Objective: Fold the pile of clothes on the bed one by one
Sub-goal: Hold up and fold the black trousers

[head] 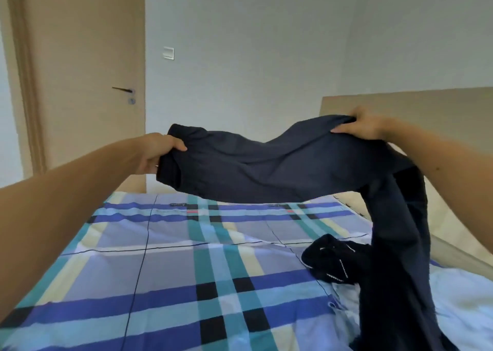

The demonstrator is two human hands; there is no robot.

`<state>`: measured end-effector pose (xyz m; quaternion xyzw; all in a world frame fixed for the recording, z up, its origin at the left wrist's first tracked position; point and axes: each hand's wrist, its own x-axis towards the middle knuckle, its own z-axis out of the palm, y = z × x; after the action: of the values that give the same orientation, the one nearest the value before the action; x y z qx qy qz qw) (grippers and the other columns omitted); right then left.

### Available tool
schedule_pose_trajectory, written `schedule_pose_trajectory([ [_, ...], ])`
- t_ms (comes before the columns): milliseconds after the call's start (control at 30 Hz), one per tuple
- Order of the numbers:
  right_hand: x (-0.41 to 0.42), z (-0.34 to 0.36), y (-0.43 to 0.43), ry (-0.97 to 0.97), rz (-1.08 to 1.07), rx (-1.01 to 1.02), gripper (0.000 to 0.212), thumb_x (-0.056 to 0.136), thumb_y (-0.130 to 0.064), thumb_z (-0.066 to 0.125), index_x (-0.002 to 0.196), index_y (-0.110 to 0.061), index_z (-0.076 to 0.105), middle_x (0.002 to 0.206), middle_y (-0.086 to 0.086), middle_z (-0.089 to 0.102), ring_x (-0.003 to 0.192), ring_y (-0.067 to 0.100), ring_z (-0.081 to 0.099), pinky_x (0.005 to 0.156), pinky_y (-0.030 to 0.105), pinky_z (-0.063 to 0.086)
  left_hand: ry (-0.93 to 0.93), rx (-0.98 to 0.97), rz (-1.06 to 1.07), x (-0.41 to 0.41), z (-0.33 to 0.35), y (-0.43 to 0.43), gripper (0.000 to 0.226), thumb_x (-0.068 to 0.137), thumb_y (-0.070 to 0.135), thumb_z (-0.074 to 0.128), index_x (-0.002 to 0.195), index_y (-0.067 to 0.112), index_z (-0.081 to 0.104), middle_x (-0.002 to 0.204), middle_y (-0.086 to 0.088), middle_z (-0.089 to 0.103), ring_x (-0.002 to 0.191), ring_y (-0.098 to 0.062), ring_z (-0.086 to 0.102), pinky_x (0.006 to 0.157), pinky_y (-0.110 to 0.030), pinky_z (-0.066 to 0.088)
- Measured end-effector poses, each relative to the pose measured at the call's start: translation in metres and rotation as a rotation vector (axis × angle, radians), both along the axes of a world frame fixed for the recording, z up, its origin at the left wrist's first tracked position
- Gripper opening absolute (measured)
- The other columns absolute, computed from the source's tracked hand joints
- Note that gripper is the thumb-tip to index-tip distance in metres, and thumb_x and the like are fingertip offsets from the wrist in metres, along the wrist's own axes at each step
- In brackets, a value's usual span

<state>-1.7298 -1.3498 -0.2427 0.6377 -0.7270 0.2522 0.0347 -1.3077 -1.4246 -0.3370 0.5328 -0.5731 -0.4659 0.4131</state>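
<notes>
- We hold the navy garment (280, 164) in the air over the bed (173, 270); left hand (160, 153) and right hand (365, 126) each grip 1 end.
- Its hanging part drops by the pile (330, 262) and could snag and drag pieces.
- These are possibly trousers; the sagging middle may land creased.

garment (280, 164) leg: cut off btm edge | pile (330, 264): part hidden behind it

My left hand (160, 153) and right hand (365, 126) hold the garment (280, 169) above the bed (186, 270). One end hangs at the right, before the pile (330, 262) on the bed. The door (88, 70) stands behind, left.
</notes>
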Motion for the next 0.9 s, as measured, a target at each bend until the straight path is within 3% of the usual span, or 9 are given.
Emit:
schedule_pose_trajectory([
  [133,0.054,-0.118,-0.033,0.103,0.141,0.387,0.031,0.092,-0.046,0.064,0.097,-0.016,0.072,0.100,0.003,0.071,0.092,0.023,0.067,0.088,0.041,0.054,-0.093,0.220,0.060,0.042,-0.084,0.028,0.019,0.094,0.016,0.055,0.107,0.004,0.060,0.104,-0.016,0.070,0.089,-0.031,0.067,0.066,-0.039,0.053],
  [200,0.091,-0.190,-0.040,0.145,0.245,0.578,0.028,0.093,-0.050,0.062,0.092,-0.022,0.070,0.094,-0.005,0.068,0.086,0.016,0.065,0.084,0.037,0.051,-0.192,0.311,0.094,0.068,-0.126,0.043,0.019,0.094,0.016,0.053,0.105,0.001,0.060,0.101,-0.019,0.069,0.089,-0.033,0.067,0.068,-0.040,0.054],
  [333,0.168,-0.332,-0.052,0.164,0.430,0.778,0.037,0.093,-0.050,0.063,0.102,-0.015,0.070,0.100,0.001,0.067,0.093,0.023,0.062,0.084,0.036,0.048,-0.390,0.449,0.210,0.136,-0.190,0.070,0.016,0.092,0.012,0.049,0.096,-0.002,0.056,0.091,-0.021,0.065,0.077,-0.034,0.063,0.073,-0.040,0.053],
  [433,0.210,-0.396,-0.057,0.118,0.488,0.707,0.036,0.094,-0.045,0.064,0.111,-0.013,0.066,0.111,0.007,0.064,0.104,0.029,0.060,0.088,0.040,0.047,-0.518,0.445,0.306,0.184,-0.211,0.073,0.025,0.089,0.010,0.053,0.110,-0.004,0.053,0.101,-0.024,0.065,0.084,-0.038,0.064,0.081,-0.046,0.054],
  [500,0.232,-0.420,-0.060,0.085,0.486,0.625,0.038,0.094,-0.043,0.064,0.121,-0.017,0.060,0.119,0.008,0.063,0.110,0.031,0.059,0.093,0.042,0.047,-0.621,0.404,0.381,0.209,-0.221,0.069,0.032,0.087,0.013,0.059,0.114,-0.004,0.053,0.104,-0.024,0.063,0.087,-0.039,0.063,0.075,-0.042,0.053],
  [567,0.247,-0.437,-0.064,0.074,0.447,0.530,0.053,0.094,-0.043,0.063,0.139,-0.020,0.047,0.133,0.009,0.059,0.119,0.032,0.056,0.100,0.045,0.044,-0.758,0.352,0.433,0.229,-0.233,0.062,0.039,0.085,0.016,0.064,0.117,-0.005,0.054,0.111,-0.024,0.061,0.091,-0.039,0.060,0.071,-0.039,0.050],
  [667,0.260,-0.456,-0.060,0.097,0.423,0.461,0.073,0.092,-0.041,0.066,0.152,-0.021,0.029,0.143,0.011,0.048,0.127,0.033,0.051,0.105,0.048,0.042,-0.939,0.309,0.423,0.242,-0.256,0.055,0.039,0.088,0.021,0.061,0.118,-0.003,0.055,0.116,-0.023,0.060,0.100,-0.039,0.057,0.081,-0.040,0.049],
  [767,0.256,-0.474,-0.044,0.076,0.449,0.369,0.070,0.091,-0.039,0.066,0.149,-0.019,0.033,0.138,0.009,0.047,0.124,0.032,0.050,0.103,0.048,0.042,-1.051,0.290,0.374,0.238,-0.285,0.050,0.027,0.093,0.019,0.052,0.108,-0.003,0.055,0.104,-0.021,0.060,0.089,-0.036,0.056,0.075,-0.036,0.043],
  [900,0.241,-0.500,-0.019,0.064,0.456,0.310,0.038,0.091,-0.039,0.066,0.122,-0.020,0.054,0.115,0.001,0.051,0.105,0.024,0.054,0.091,0.040,0.044,-1.139,0.253,0.323,0.233,-0.313,0.044,0.022,0.095,0.019,0.046,0.105,0.000,0.048,0.112,-0.023,0.057,0.091,-0.036,0.053,0.079,-0.038,0.044],
])
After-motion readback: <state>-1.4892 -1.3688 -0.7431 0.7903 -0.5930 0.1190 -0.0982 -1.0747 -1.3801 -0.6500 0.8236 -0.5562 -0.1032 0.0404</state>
